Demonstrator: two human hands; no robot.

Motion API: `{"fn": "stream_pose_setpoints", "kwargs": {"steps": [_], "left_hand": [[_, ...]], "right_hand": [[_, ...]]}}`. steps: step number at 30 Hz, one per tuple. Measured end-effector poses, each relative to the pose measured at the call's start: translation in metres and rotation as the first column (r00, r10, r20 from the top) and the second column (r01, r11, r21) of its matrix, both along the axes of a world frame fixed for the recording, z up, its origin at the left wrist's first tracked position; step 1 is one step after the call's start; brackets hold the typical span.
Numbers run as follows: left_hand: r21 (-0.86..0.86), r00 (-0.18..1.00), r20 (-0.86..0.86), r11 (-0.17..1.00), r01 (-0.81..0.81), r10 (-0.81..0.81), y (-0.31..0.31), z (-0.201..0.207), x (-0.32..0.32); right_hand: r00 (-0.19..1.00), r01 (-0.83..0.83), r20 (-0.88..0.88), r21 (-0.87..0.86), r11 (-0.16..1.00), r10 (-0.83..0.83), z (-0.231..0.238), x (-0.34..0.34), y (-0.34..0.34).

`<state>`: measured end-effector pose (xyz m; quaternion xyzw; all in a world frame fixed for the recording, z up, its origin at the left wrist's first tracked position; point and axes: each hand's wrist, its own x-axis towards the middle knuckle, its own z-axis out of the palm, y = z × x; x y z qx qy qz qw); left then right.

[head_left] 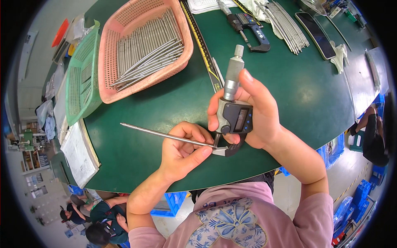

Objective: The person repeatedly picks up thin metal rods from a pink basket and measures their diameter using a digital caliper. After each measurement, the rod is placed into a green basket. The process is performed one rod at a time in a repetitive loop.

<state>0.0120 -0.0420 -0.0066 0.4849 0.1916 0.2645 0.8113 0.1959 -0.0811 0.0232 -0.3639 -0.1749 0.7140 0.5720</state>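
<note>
**Head view: rod in micrometer over green table**

Head view is showing a left hand (182, 146) pinching a thin steel rod (165, 135) between thumb and fingers, the rod lying nearly level and pointing away to the left. Its near end is sitting in the gap of a digital micrometer (233, 113), at the frame's lower end. A right hand (256, 113) is wrapping around the micrometer body, fingers curled behind it and thumb pressing on the front beside the display, holding it upright with the thimble pointing up.

Relative to the micrometer:
- Green table (297, 82): lying beneath and all around.
- Pink basket (144, 45): standing up and left, holding many more rods.
- Green basket (82, 74): leaning left of the pink one.
- Ruler (202, 49): running just above, along the pink basket's right side.
- Caliper (248, 27): lying straight above, near the far edge.
- Loose rods (287, 27): lying up and right.
- Papers (78, 151): hanging at the table's left edge.
</note>
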Motion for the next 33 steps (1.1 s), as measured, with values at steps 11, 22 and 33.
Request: {"fn": "stream_pose_setpoints", "kwargs": {"steps": [11,22,33], "left_hand": [[0.024,1.000,0.013,0.999,-0.025,0.025,0.0006,0.0004,-0.0008],[0.010,0.999,0.018,0.999,-0.040,0.040,0.0003,0.0032,0.0001],[0.001,0.999,0.016,0.999,-0.050,0.050,0.0002,0.0048,0.0021]], "right_hand": [[1.000,0.009,-0.005,-0.047,0.999,-0.009,-0.0018,-0.0036,0.0016],[1.000,-0.010,-0.021,-0.046,0.999,0.009,-0.0008,-0.0011,0.0011],[0.999,0.010,0.046,-0.028,1.000,-0.009,0.0011,-0.0008,0.0007]]}}
